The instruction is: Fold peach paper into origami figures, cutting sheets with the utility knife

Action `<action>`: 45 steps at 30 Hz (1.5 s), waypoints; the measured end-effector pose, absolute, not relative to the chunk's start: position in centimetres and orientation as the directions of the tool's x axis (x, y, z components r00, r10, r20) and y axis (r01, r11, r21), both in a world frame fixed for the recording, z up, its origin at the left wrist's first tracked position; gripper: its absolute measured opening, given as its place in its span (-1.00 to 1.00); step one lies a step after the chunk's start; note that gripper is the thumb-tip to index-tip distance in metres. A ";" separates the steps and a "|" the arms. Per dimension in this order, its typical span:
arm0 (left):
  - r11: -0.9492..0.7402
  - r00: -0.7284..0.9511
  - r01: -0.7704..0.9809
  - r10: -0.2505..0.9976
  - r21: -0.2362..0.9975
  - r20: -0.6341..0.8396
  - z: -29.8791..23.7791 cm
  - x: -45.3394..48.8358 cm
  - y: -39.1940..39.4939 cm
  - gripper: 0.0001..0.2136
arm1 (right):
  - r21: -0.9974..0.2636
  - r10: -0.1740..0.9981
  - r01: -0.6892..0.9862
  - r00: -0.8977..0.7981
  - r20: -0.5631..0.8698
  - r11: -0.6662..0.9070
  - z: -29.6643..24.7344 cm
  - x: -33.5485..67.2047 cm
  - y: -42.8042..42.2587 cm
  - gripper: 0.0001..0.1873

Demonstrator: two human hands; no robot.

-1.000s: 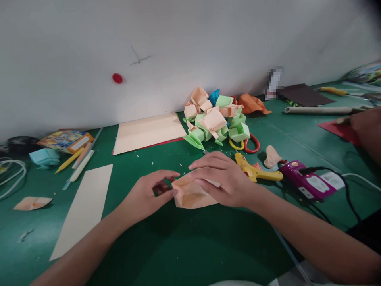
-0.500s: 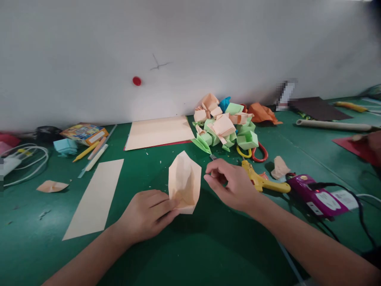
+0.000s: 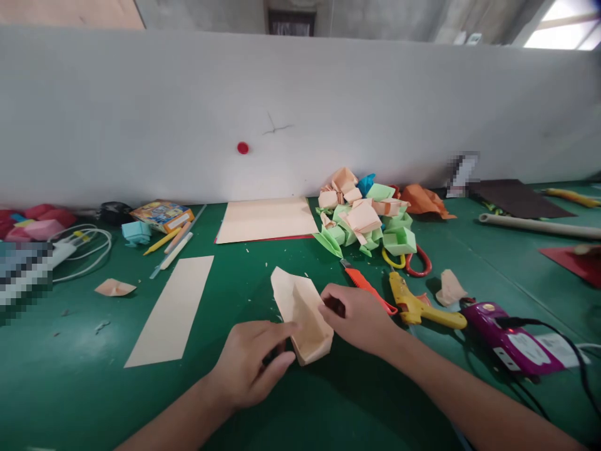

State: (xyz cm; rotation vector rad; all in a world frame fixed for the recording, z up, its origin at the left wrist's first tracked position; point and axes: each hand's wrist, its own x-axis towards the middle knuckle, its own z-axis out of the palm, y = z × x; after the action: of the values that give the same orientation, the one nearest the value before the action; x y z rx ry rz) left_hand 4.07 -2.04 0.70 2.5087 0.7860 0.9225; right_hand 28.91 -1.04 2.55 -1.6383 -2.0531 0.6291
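Observation:
A partly folded peach paper box (image 3: 306, 319) is between my hands, tilted to the left, with its tall pointed flap leaning back and its boxed end towards me. My left hand (image 3: 256, 360) grips its left side, index finger reaching inside and thumb close to the lower corner. My right hand (image 3: 359, 316) has curled fingers pinching the right edge; their tips are partly hidden. Just beyond the right hand lies an orange utility knife (image 3: 369, 288). A yellow glue gun (image 3: 413, 304) lies to the right of that hand.
A long cream paper strip (image 3: 173, 313) lies left, and a cream sheet (image 3: 267, 220) by the wall. Beyond the knife are a heap of folded papers (image 3: 366, 213) and red-handled scissors (image 3: 420, 262). A purple power unit (image 3: 514, 338) with cables stands right. Pens (image 3: 169, 238) lie back left.
The paper box has tilted left and come nearer. My right hand, apart from it before, has closed on its right edge. My left index finger has moved inside. The view has tipped upward.

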 end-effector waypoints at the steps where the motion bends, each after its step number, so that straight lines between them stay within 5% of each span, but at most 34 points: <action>1: -0.725 0.583 0.407 0.674 0.555 0.453 0.6 3.9 -1.8 -0.72 | -0.624 0.978 0.758 -0.201 0.049 0.187 2.5 28.9 -1.0 -0.90; 4: -0.434 0.305 0.473 0.897 0.767 0.319 0.7 3.8 -0.9 -0.71 | -0.700 0.985 0.698 -0.168 0.046 0.151 2.5 29.0 -0.9 -0.90; 7: -0.196 0.100 0.386 0.980 0.902 0.170 1.2 4.4 0.2 -0.62 | -0.723 0.987 0.674 -0.140 0.077 0.152 2.5 29.0 -0.8 -0.86; 12: 0.073 0.126 0.290 0.986 0.954 -0.113 1.9 5.4 1.8 -0.37 | -0.742 0.971 0.627 -0.153 0.183 0.238 2.6 29.1 -0.5 -0.83; 18: 0.217 0.132 0.322 0.954 0.922 -0.270 2.9 5.5 3.3 -0.40 | -0.793 0.980 0.585 -0.181 0.078 0.171 2.4 29.2 -0.3 -0.81; 22: 0.232 0.226 0.486 0.898 0.842 -0.378 3.9 5.7 4.9 -0.42 | -0.819 0.985 0.556 -0.164 0.057 0.140 2.5 29.3 -0.1 -0.89; 28: 0.086 0.304 0.593 0.897 0.800 -0.322 4.0 6.2 8.1 -0.80 | -0.822 0.972 0.528 -0.199 0.124 0.213 2.3 29.8 0.1 -0.79; 37: -0.101 0.296 0.607 0.949 0.788 -0.107 5.5 8.2 8.5 -0.63 | -0.835 0.926 0.427 -0.294 0.236 0.348 1.6 30.5 0.5 -0.67; 45: -0.146 0.425 0.539 0.897 0.829 -0.119 5.3 8.7 7.5 -0.71 | -0.821 0.940 0.476 -0.271 0.205 0.316 1.8 30.5 0.4 -0.73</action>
State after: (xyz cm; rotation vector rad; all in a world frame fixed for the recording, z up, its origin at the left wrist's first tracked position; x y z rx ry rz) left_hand 8.68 7.54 5.28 1.8164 1.2327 0.5215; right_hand 30.49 0.39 1.79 -1.2547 -1.8790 0.8381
